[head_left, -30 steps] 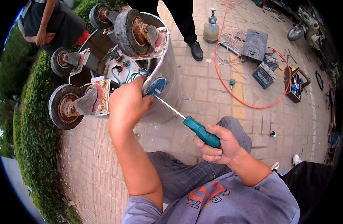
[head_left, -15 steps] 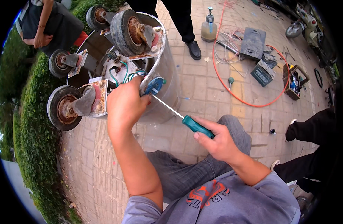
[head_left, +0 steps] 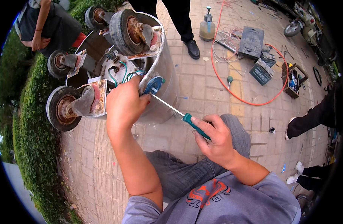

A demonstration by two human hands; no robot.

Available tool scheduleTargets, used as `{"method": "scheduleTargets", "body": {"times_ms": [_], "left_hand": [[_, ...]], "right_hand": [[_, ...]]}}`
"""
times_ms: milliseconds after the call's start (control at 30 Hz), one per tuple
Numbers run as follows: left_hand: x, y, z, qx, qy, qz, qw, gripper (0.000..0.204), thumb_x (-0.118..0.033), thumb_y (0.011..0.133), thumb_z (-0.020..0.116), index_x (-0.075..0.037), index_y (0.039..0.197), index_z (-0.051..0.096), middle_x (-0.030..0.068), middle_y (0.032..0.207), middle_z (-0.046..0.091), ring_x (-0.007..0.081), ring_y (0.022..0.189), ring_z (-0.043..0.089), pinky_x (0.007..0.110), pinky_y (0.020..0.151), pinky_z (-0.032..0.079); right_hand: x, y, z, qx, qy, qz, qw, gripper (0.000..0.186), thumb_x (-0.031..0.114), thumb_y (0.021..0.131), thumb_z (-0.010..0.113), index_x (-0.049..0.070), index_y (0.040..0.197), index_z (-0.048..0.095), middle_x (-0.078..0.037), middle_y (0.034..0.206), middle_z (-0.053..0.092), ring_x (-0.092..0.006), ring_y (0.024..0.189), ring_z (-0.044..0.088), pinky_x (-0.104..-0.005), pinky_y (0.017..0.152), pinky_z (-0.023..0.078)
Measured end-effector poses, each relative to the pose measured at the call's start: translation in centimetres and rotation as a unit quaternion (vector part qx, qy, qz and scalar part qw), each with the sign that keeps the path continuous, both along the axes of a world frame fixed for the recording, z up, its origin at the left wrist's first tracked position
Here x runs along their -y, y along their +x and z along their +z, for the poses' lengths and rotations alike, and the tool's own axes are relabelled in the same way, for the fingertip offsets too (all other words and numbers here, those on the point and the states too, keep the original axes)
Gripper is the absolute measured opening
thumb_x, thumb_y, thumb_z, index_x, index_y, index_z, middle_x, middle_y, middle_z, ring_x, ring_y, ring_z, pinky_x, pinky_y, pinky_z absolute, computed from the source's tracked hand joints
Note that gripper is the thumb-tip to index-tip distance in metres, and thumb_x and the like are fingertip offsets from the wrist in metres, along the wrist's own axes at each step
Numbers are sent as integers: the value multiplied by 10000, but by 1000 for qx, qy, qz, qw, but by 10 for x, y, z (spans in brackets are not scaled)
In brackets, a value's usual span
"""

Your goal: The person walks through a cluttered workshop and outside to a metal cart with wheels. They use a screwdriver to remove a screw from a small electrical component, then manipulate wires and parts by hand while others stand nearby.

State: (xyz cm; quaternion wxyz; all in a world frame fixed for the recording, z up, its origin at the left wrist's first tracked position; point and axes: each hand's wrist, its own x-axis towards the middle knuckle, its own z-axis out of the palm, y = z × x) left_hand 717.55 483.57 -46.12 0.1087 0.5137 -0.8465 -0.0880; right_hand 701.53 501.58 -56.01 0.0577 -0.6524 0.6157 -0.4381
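A metal drum-shaped housing (head_left: 168, 80) rests on its side with its open underside towards me, rusty casters (head_left: 128, 33) on its brackets. My left hand (head_left: 125, 98) is closed over the housing's near rim. Its fingers reach inside by green wires (head_left: 125, 71) and are partly hidden; the thumb lies beside a round blue fitting (head_left: 154, 84) on the outer wall. In my right hand (head_left: 216, 140) is a screwdriver (head_left: 188, 119) with a green handle. Its shaft slants up-left, the tip meeting the lower part of the blue fitting or very near it.
A person in black trousers (head_left: 181, 18) stands behind the housing, another person (head_left: 48, 26) at far left. A spray bottle (head_left: 207, 28), batteries (head_left: 262, 72), an orange hose (head_left: 250, 103), a second screwdriver (head_left: 229, 79) and a toolbox (head_left: 291, 87) lie on the paving. A hedge (head_left: 35, 130) runs along the left.
My right hand has turned and shifted its fingers on the screwdriver handle, the index finger and thumb now higher up. My left hand stays put. A person's feet at right have moved.
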Motion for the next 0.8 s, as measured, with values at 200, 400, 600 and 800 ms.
{"method": "scheduleTargets", "body": {"times_ms": [200, 400, 600, 800], "left_hand": [[6, 4, -2, -17, 25, -8, 1000, 367, -164, 694, 728, -45, 1033, 654, 213, 861, 670, 400, 851, 639, 470, 750, 485], [1, 0, -4, -5, -10, -13, 1000, 407, -145, 687, 731, 4, 1054, 639, 226, 841, 669, 361, 810, 658, 423, 727, 488], [6, 3, -7, -11, 5, -7, 1000, 347, -167, 687, 725, -27, 998, 660, 201, 857, 671, 378, 857, 645, 457, 743, 488], [7, 3, -11, -27, 12, -9, 1000, 340, -167, 684, 720, -27, 989, 665, 201, 849, 672, 380, 859, 646, 456, 748, 492]], "right_hand": [[18, -25, 2, 790, 374, 236, 424, 341, 279, 964, 576, -30, 1108, 584, -137, 827, 617, -187, 573, 552, -335, 496, 473], [42, -30, 19, 603, 423, 195, 647, 322, 272, 921, 643, -37, 978, 571, -126, 794, 639, -182, 636, 644, -304, 528, 533], [64, -33, 29, 473, 450, 173, 737, 328, 228, 863, 724, -30, 930, 534, -99, 788, 610, -172, 634, 640, -318, 537, 540], [91, -27, 46, 513, 501, 220, 661, 389, 304, 1008, 455, -72, 1031, 552, -140, 830, 613, -201, 633, 619, -342, 531, 547]]}}
